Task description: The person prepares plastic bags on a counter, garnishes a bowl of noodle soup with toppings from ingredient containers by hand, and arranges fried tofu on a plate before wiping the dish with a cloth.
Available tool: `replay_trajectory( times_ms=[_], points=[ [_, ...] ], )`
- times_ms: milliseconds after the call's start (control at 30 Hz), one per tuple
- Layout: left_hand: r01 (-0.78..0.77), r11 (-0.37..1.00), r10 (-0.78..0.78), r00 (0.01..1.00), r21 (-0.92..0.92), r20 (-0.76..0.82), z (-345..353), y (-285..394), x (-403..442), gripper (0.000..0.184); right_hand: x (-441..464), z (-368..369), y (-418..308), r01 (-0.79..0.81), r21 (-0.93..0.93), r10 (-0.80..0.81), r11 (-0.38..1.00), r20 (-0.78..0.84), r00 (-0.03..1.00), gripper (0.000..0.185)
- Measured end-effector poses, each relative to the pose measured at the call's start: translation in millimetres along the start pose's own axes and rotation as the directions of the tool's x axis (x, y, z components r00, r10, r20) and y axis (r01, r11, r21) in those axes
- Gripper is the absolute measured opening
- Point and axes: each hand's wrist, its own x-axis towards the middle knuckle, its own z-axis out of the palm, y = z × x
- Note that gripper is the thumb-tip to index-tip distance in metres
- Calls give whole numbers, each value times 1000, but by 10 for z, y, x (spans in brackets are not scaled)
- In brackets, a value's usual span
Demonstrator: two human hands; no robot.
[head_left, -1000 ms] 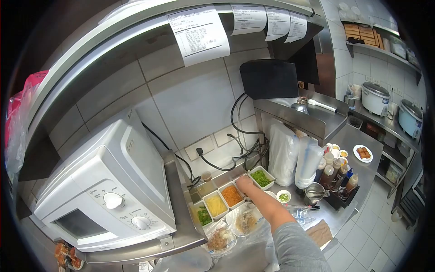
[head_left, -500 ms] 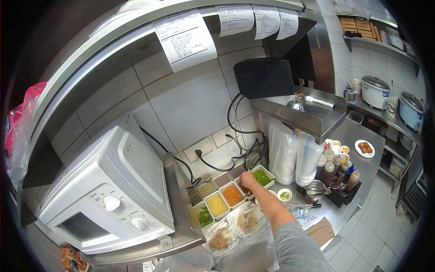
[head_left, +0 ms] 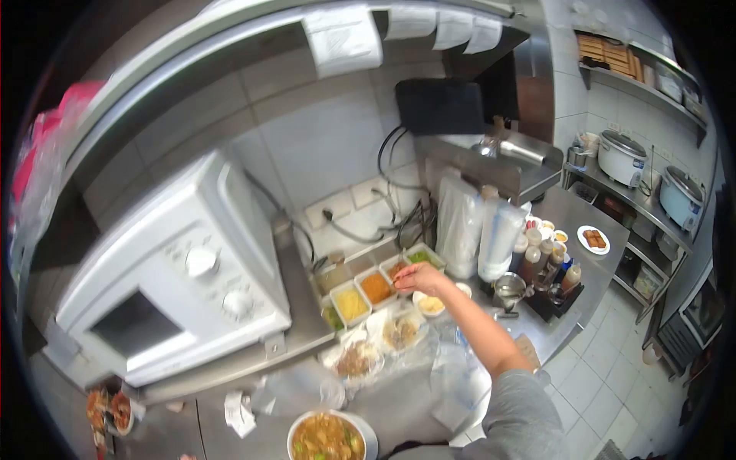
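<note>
White tubs (head_left: 355,321) stand in a row on the steel counter (head_left: 399,402), running from near left to far right, and your right hand (head_left: 399,284) is at them. It comes in from the near right, below your grey sleeve (head_left: 525,406), wrist bent and fingers drawn close together, pointing left. A small reddish bit shows at the fingertips; blur hides whether you pinch it or it lies beyond them, and how high you are above the tubs cannot be told. Nor can you tell your left hand's state, as it is out of view.

Your fingertips cross the near part of the row between orange shreds (head_left: 376,288) and a reddish-brown filling (head_left: 396,269). Chopped greens (head_left: 420,256) sit at the far right end, yellow strips (head_left: 352,304) left of the orange, more greens (head_left: 331,317) at the left end.

Just near of the row, two plastic-wrapped portions of food (head_left: 356,361) lie side by side. Below your wrist you have a small white bowl (head_left: 418,298) with pale yellow contents. Nearest you, a large bowl (head_left: 371,443) holds a chunky brown stew (head_left: 326,438) with green pieces. To the left is a white microwave (head_left: 184,268); to the right, a metal cup (head_left: 508,290) and squeeze bottles (head_left: 546,261).
</note>
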Motion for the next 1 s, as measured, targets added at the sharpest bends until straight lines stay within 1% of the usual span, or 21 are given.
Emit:
replay_trajectory(
  times_ms=[33, 67, 100, 133, 167, 200, 233, 267, 300, 367, 400, 433, 500, 600, 700, 800, 900, 967, 1000],
  points=[
    [-5, 1000, 6, 997, -10, 76, 6, 0, 10, 51, -240, 158, -63, -13, -63, 15, 998, 30, 999, 19],
    [-28, 1000, 27, 991, 4, 134, 10, -27, 6, 50, -461, 317, -89, -20, -65, 25, 998, 78, 997, 20],
    [-147, 980, 128, 982, 137, 139, 346, -65, -23, 53, -671, 487, -88, -34, -65, 42, 997, 134, 990, 20],
    [-154, 964, 116, 977, 217, 180, 376, -49, -17, 54, -868, 665, -75, -62, -82, 77, 995, 190, 979, 20],
    [-112, 971, 79, 984, 213, 159, 272, -46, 14, 54, -1035, 855, -47, -90, -100, 113, 991, 249, 962, 21],
    [-115, 966, 80, 984, 230, 159, 296, -52, -7, 54, -1179, 1057, 9, -129, -127, 162, 984, 300, 940, 21],
    [-84, 979, 57, 987, 188, 148, 164, -75, 45, 49, -1316, 1264, 99, -167, -150, 210, 974, 348, 914, 20],
    [-87, 982, 63, 988, 167, 143, 115, -90, 55, 48, -1447, 1486, 227, -196, -170, 249, 966, 391, 886, 20],
    [-93, 984, 70, 985, 151, 155, 125, -90, 76, 47, -1547, 1725, 338, -199, -231, 283, 952, 424, 861, 21],
    [-65, 986, 52, 995, 151, 87, 166, -67, 18, 45, -1717, 2178, 499, -165, -344, 321, 924, 466, 825, 23],
    [-55, 985, 43, 996, 162, 74, 147, -55, -9, 45, -1721, 2314, 727, -45, -408, 263, 912, 498, 826, 26],
    [-43, 984, 31, 997, 176, 70, 141, -36, -15, 44, -1771, 2489, 815, 85, -503, 213, 860, 505, 837, 26],
    [-30, 981, 16, 997, 191, 72, 124, -7, -3, 44, -1854, 2824, 916, 323, -658, 111, 680, 528, 842, 26],
    [-32, 982, 17, 997, 187, 79, 71, -6, 13, 42, -1947, 3141, 909, 518, -731, 4, 444, 580, 815, 22],
    [-49, 984, 34, 995, 173, 92, 67, 5, -4, 41, -1980, 3258, 864, 537, -783, 23, 315, 572, 820, 23],
    [-36, 988, 22, 995, 152, 96, 61, 3, 15, 41, -1999, 3312, 781, 514, -796, -64, 321, 523, 850, 20],
    [-22, 987, 2, 992, 157, 124, -53, 15, 46, 43, -1941, 3303, 917, 639, -710, -338, 294, 548, 765, 17],
    [-36, 979, 1, 985, 199, 170, -82, -3, 79, 43, -1866, 3241, 1134, 720, -645, -255, 257, 673, 694, 14],
    [-42, 981, 11, 986, 187, 165, 15, 0, 58, 43, -1861, 3212, 1163, 732, -632, -115, 253, 732, 672, 16]
  ],
)
